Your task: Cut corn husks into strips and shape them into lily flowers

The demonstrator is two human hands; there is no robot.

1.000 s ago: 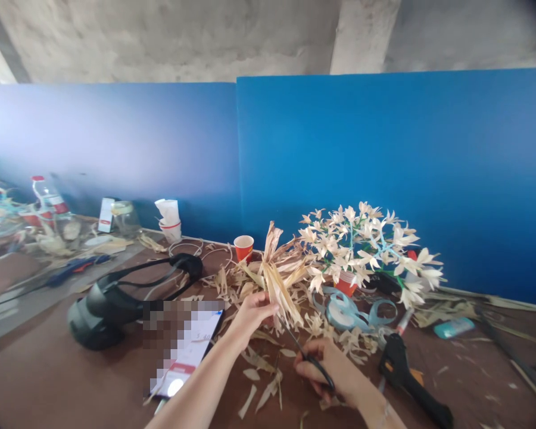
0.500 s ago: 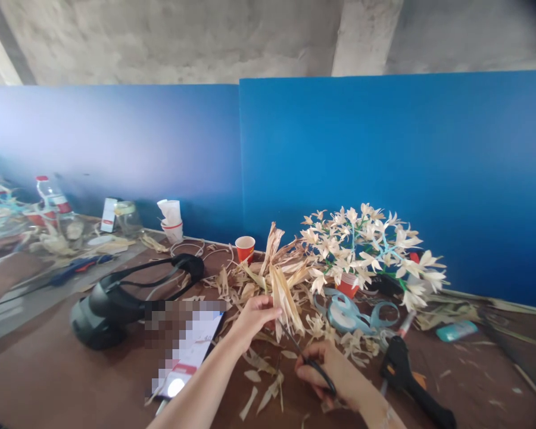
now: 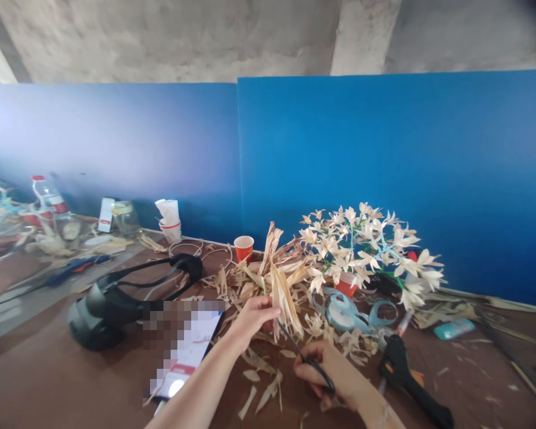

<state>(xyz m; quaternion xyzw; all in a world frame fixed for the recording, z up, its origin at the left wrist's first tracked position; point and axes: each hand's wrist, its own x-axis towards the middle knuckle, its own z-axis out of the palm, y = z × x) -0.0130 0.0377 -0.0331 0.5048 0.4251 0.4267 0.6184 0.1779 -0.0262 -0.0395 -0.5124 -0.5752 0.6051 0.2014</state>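
Observation:
My left hand pinches a pale dried corn husk, whose ribbed leaf stands up above the fingers. Black-handled scissors are held in my right hand, the blades pointing up and left to the lower edge of the husk. Whether the blades touch the husk is hard to tell. Loose husk scraps lie below and between the hands. Just behind the husk is a heap of dried husks.
White husk flowers stand in a red cup at the right, near blue ribbon and a black glue gun. On the left are a phone, a black headset and another person's arm.
The whole view has shifted very slightly. My hands, the husk and the scissors hold nearly the same positions.

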